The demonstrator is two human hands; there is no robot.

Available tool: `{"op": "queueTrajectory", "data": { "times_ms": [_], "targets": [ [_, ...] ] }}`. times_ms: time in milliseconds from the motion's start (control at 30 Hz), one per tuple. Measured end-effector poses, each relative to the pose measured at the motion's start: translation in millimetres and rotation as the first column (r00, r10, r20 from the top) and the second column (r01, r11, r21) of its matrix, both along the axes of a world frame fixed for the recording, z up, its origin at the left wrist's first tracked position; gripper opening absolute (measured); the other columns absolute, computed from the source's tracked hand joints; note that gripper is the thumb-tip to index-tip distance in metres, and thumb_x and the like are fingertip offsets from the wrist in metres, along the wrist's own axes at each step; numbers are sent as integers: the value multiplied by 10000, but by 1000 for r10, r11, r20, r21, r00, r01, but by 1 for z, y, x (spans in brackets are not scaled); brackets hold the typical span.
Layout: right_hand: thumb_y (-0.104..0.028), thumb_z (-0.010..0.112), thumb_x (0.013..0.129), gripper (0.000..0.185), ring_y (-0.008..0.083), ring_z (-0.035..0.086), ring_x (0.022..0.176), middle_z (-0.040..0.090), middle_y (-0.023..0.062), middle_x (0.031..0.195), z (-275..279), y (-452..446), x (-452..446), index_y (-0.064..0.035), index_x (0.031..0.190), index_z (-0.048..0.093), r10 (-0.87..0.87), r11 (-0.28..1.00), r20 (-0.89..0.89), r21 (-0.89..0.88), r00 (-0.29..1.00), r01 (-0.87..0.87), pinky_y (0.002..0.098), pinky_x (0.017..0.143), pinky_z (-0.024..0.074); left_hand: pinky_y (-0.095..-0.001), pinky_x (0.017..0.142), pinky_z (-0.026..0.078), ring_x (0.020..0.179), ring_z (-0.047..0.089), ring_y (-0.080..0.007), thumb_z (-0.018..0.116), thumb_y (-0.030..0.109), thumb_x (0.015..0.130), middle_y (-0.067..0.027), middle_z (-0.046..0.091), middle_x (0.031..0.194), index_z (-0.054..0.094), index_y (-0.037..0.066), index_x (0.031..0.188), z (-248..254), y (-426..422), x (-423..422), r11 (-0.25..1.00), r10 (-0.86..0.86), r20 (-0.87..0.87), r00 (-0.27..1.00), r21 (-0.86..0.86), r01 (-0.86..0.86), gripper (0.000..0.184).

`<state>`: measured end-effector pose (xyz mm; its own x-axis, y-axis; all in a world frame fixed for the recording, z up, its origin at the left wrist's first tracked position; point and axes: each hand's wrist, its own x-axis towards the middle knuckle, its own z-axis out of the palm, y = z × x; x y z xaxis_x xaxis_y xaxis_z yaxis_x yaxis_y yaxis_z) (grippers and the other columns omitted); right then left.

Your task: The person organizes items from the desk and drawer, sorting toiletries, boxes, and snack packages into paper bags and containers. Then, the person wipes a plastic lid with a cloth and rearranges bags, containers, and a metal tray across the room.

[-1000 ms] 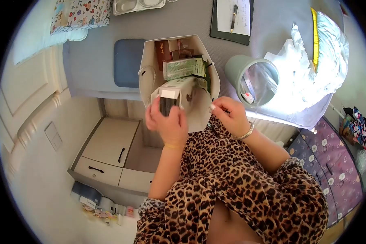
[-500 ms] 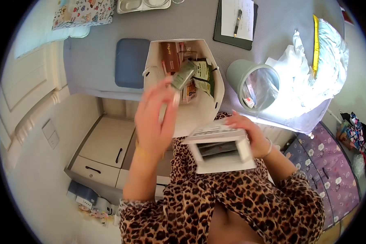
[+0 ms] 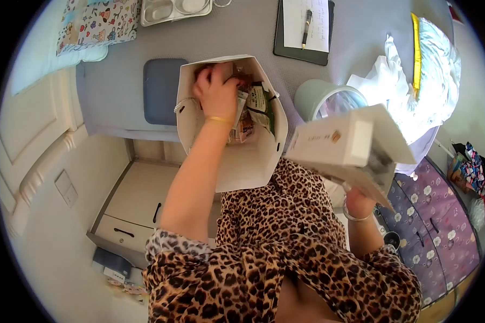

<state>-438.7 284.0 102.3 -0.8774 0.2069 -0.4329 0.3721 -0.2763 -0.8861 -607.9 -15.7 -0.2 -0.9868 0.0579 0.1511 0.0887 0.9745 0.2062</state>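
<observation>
My left hand (image 3: 219,97) reaches into an open white paper bag (image 3: 248,167). Its fingers curl over the items at the bag's far left, around where the brown box was; what they grip is hidden. To the right of that hand, a green-and-white packet (image 3: 261,107) leans inside the bag, and smaller orange-red packs (image 3: 246,129) lie lower down. On my other side, my right hand (image 3: 359,202) is closed on the lower edge of a white cardboard box (image 3: 328,142), which is tilted and slightly blurred. Its open side faces right.
A pale green bin (image 3: 312,99) stands right of the bag, near crumpled white plastic (image 3: 385,75). A blue-grey lid or mat (image 3: 161,91) lies at left. Farther back are a clipboard (image 3: 324,56) with a pen (image 3: 306,29), a metal tray (image 3: 175,16) and a patterned bag (image 3: 110,27).
My left hand has gone from the bag's near left edge into it, over the brown box. My right hand has carried the white box up and right, turning it. The view has shifted slightly.
</observation>
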Motion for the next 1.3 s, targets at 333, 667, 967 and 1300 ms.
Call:
{"op": "queueTrajectory", "data": {
  "times_ms": [333,667,967,1300],
  "targets": [
    [-76,784,621,674,193,512,986,515,104,1063,5,-95,-210,15,1160,388,-316,938,-411,0,855,347,319,842,445,-304,811,497,943,584,-155,536,33,886,-93,590,1123,554,-12,1082,111,-19,69,193,266,292,918,917,-348,202],
    [-206,820,554,770,311,579,998,571,217,1085,-124,-153,-310,31,1139,379,9,803,-256,578,967,146,351,869,460,-352,760,502,974,566,-152,565,163,908,-47,588,1083,518,35,1126,172,-61,70,-255,261,495,829,863,-436,257],
    [-325,774,688,963,298,484,1158,423,234,1294,-46,-123,-245,11,1396,214,136,914,-247,405,959,-25,362,898,457,-393,857,482,1040,544,-182,519,146,930,-77,532,1181,431,54,1211,170,-54,70,-239,260,436,862,894,-380,309],
    [72,544,742,691,131,603,817,597,100,980,53,-17,-31,-71,1374,306,105,881,-48,469,993,-70,220,692,483,-453,1075,264,1308,300,-407,534,-7,793,-270,333,1375,423,30,1262,141,102,131,345,-551,123,825,934,91,484]
  ]
}}
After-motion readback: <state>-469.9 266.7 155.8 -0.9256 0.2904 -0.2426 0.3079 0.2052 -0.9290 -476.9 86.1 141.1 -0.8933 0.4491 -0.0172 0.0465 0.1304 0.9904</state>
